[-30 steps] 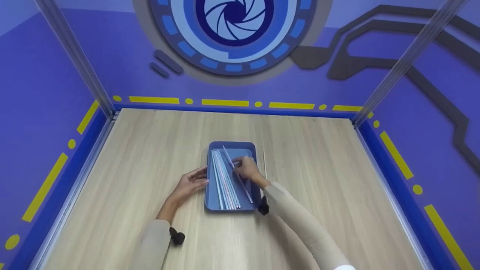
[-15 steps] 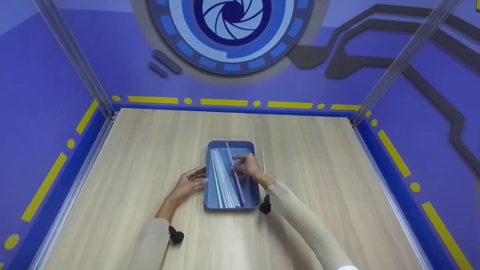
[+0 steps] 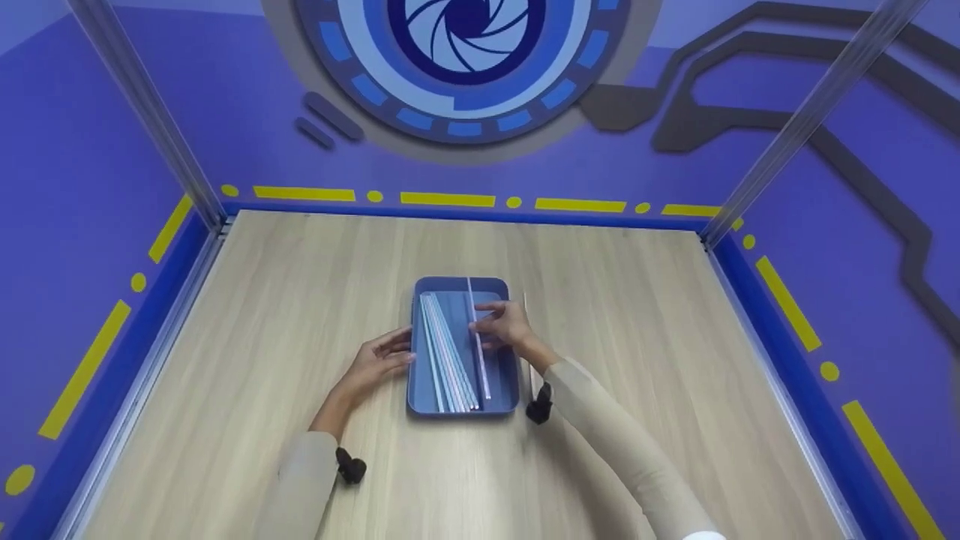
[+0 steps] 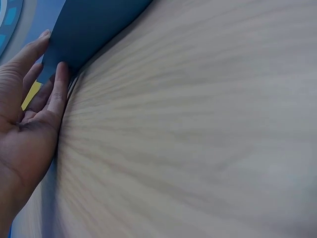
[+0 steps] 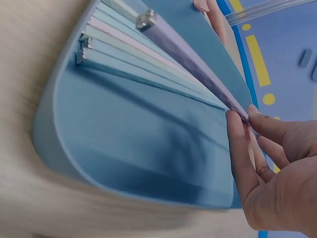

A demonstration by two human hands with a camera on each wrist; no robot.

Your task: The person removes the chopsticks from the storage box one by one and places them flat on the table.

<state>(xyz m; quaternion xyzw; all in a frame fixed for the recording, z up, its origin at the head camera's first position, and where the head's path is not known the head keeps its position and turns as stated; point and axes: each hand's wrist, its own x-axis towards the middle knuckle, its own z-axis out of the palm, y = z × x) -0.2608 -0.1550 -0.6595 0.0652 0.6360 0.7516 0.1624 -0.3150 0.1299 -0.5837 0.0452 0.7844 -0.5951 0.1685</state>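
A blue tray [image 3: 499,406] lies lengthwise on the table. Several pastel chopsticks [image 3: 448,356] with silvery ends lie along its left side, close together at the far end and fanned out nearer me. My right hand [image 3: 504,326] pinches a purple chopstick [image 5: 193,64] between thumb and fingertips, above the tray's right half. In the right wrist view its silvery end stands raised over the others. Against the tray's left wall my left hand [image 3: 379,358] rests with extended fingers; the left wrist view shows these fingers [image 4: 59,89] touching the outer wall.
Around the tray spreads a wooden tabletop [image 3: 322,277]. Blue-purple panels with yellow dashes [image 3: 448,199] enclose its back and sides, with metal posts [image 3: 150,112] in the corners. A thin line on the table runs just right of the tray; its nature is unclear.
My right hand has moved right with the purple chopstick, turning it from slanted to nearly in line with the tray's length. The left hand has stayed at the tray's left wall.
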